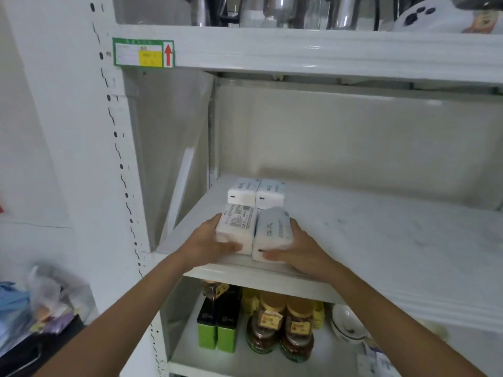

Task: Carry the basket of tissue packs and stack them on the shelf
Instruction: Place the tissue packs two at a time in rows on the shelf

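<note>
Two tissue packs (255, 192) sit side by side on the shelf (381, 240), toward its left end. Just before them, at the front edge, two more: left hand (209, 244) around the left pack (237, 227), right hand (302, 251) around the right pack (272, 235).

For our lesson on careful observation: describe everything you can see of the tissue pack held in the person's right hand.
The tissue pack is a soft, white rectangular block in plastic-looking wrap, with pale blue printed characters on its top face and a small dark mark on the near end. It lies lengthwise at the front edge of the middle shelf, slightly tilted. The right hand grips its right side and near end. Its left side presses against the pack in the left hand, and behind it sit two more packs.
</note>
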Action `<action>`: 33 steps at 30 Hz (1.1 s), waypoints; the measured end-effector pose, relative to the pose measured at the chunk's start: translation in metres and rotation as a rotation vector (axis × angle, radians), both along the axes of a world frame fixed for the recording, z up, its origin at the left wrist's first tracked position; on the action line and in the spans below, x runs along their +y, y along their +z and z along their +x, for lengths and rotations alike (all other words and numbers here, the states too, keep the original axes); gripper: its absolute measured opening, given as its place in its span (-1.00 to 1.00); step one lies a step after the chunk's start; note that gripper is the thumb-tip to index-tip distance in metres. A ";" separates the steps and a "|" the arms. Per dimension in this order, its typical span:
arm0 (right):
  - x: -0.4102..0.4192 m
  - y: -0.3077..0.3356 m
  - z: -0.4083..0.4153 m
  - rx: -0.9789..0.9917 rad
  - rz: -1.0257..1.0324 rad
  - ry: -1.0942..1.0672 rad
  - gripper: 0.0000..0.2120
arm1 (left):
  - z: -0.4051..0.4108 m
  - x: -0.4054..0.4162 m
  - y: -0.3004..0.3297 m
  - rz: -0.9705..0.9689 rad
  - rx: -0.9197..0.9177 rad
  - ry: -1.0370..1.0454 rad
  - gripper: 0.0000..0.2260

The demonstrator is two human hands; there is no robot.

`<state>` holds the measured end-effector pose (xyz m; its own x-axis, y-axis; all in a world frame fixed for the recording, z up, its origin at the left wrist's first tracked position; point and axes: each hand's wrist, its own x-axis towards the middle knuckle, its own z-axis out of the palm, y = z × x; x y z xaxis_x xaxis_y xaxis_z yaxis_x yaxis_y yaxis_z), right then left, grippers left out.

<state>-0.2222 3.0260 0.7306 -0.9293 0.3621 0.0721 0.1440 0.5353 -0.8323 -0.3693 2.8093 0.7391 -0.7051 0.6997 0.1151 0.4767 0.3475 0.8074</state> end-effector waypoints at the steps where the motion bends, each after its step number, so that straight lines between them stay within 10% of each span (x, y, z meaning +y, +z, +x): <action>1: 0.001 0.000 -0.004 0.000 0.014 -0.008 0.03 | -0.004 0.003 0.001 -0.020 0.010 0.004 -0.36; 22: 0.039 -0.007 -0.070 -0.052 0.194 -0.248 0.05 | -0.076 0.042 -0.005 0.202 -0.323 0.070 -0.18; 33: 0.033 -0.003 -0.029 0.148 -0.041 -0.374 0.00 | -0.027 0.030 -0.006 0.344 -0.191 0.389 -0.18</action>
<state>-0.2510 3.0591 0.7273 -0.7136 0.6788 0.1731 0.1999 0.4341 -0.8784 -0.3959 2.8392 0.7331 -0.9348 0.3281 0.1357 0.1996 0.1696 0.9651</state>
